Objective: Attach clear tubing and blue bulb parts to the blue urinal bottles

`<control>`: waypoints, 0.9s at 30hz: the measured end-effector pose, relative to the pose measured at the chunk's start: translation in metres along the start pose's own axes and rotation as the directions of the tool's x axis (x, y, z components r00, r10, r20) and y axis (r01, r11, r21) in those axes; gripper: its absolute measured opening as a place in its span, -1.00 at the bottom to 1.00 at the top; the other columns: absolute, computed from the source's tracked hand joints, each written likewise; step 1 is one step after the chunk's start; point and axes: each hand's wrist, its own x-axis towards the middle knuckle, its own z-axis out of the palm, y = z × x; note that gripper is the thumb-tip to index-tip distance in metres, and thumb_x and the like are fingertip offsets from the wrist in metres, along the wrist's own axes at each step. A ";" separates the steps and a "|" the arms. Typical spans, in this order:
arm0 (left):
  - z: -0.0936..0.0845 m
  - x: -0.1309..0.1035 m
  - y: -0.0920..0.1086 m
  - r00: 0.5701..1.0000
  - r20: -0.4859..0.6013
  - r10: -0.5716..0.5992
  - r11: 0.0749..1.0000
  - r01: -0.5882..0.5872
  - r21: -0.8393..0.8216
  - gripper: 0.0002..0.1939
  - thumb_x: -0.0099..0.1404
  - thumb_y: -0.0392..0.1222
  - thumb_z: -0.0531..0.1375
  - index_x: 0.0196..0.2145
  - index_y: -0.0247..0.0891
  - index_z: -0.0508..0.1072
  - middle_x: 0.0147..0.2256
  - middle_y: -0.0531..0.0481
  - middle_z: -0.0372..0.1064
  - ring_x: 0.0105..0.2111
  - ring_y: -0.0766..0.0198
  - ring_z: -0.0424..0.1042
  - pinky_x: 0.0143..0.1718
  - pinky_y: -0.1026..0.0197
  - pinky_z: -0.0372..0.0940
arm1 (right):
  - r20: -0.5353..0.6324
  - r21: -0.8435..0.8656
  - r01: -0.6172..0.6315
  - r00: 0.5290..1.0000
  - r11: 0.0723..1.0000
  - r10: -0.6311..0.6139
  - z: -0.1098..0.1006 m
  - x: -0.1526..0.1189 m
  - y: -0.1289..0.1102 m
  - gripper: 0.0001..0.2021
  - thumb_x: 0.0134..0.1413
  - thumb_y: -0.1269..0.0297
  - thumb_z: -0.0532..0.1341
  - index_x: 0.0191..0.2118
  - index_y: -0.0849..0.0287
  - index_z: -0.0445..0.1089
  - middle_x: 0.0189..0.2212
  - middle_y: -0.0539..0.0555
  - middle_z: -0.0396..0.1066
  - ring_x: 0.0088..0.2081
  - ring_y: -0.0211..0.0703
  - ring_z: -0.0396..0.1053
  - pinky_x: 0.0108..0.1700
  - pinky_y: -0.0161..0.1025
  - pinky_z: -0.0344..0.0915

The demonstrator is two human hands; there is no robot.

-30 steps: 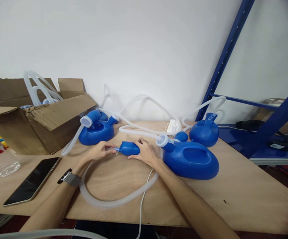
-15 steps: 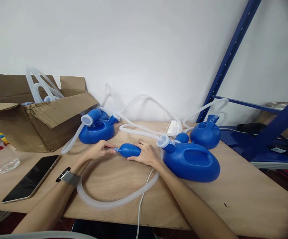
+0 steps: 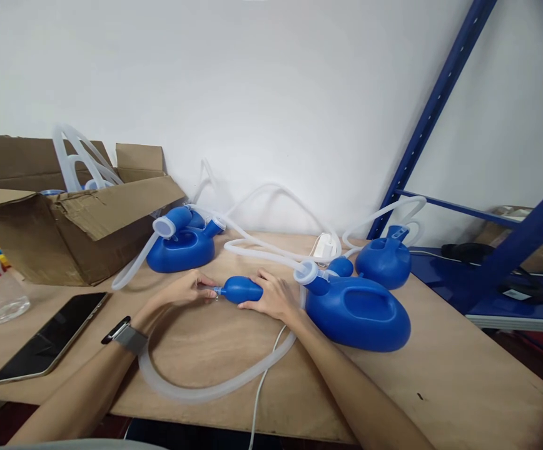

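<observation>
Over the table's middle, a blue egg-shaped piece with a narrow neck (image 3: 238,289) lies sideways between my hands. My right hand (image 3: 274,295) is wrapped round its wide end. At the neck end, the fingers of my left hand (image 3: 191,287) are pinched together, partly hiding a hose end or fitting there. A translucent ribbed hose (image 3: 215,389) loops on the table below my hands. Close by on the right sits a blue plastic urinal bottle (image 3: 358,312) with a moulded handle and a pale collar (image 3: 306,272) on its neck.
Another blue bottle (image 3: 182,251) stands at the left, beside a cardboard box (image 3: 65,237) holding hoses. A third bottle (image 3: 384,257) is at the right rear. A phone (image 3: 49,337) and a clear container (image 3: 2,297) lie left. A white cable (image 3: 259,394) crosses the front edge; blue shelving (image 3: 433,119) rises right.
The view has shifted slightly, so most table things sit a little lower and further left. My hands keep the same hold on the blue piece.
</observation>
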 end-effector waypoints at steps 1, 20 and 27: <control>0.000 0.000 -0.001 0.999 0.046 -0.009 1.000 0.010 -0.015 -0.62 0.27 0.11 0.27 -0.35 -0.29 0.66 -0.53 -0.02 0.48 -0.48 0.22 0.39 -0.45 0.30 0.27 | -0.003 -0.010 0.010 1.000 1.000 -0.010 0.000 0.000 0.000 -0.29 -0.10 -0.26 0.43 0.10 0.11 0.53 0.01 0.20 0.49 -0.08 0.11 0.53 -0.10 -0.09 0.43; 0.004 0.002 0.004 0.996 -0.021 -0.087 0.996 0.087 -0.027 -0.53 0.26 0.18 0.27 -0.16 -0.28 0.67 -0.34 -0.08 0.62 -0.38 0.11 0.54 -0.31 0.19 0.40 | -0.109 -0.079 0.083 0.990 0.993 -0.091 -0.001 0.001 -0.002 -0.33 0.11 -0.07 0.39 0.27 0.11 0.37 0.04 0.28 0.45 0.04 0.16 0.45 0.06 0.01 0.43; 0.016 0.009 0.007 0.946 -0.318 0.061 0.972 0.016 0.235 -0.58 0.37 0.13 0.18 -0.17 -0.24 0.67 -0.15 -0.12 0.64 -0.18 0.01 0.56 -0.10 0.14 0.36 | -0.195 -0.022 -0.158 0.969 0.987 0.151 0.015 0.005 0.004 -0.09 0.04 -0.03 0.43 0.43 0.05 0.08 0.24 0.33 0.30 0.25 0.31 0.30 0.18 0.22 0.35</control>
